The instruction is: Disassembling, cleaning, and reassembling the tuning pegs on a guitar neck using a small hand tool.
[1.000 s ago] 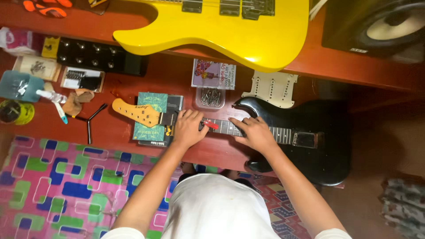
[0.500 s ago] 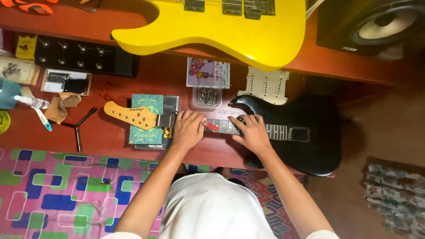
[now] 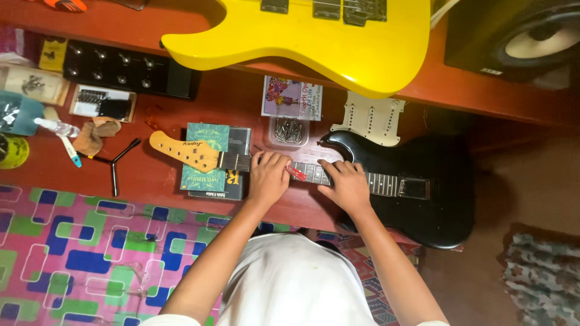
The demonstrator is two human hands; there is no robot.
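At the near edge of the red wooden worktop (image 3: 151, 181), both forearms reach forward, palms down on the neck of a glossy black electric guitar (image 3: 423, 193) lying flat. The left hand (image 3: 267, 178) curls its fingers on a small red tool (image 3: 296, 172) against the frets; the right hand (image 3: 347, 187) presses flat on the fretboard just beside it. The pale wooden headstock (image 3: 184, 151) rests on a green book (image 3: 211, 160). Farther back lie a clear box of screws (image 3: 288, 131), a white pickguard (image 3: 370, 119) and a smooth yellow guitar (image 3: 314, 42).
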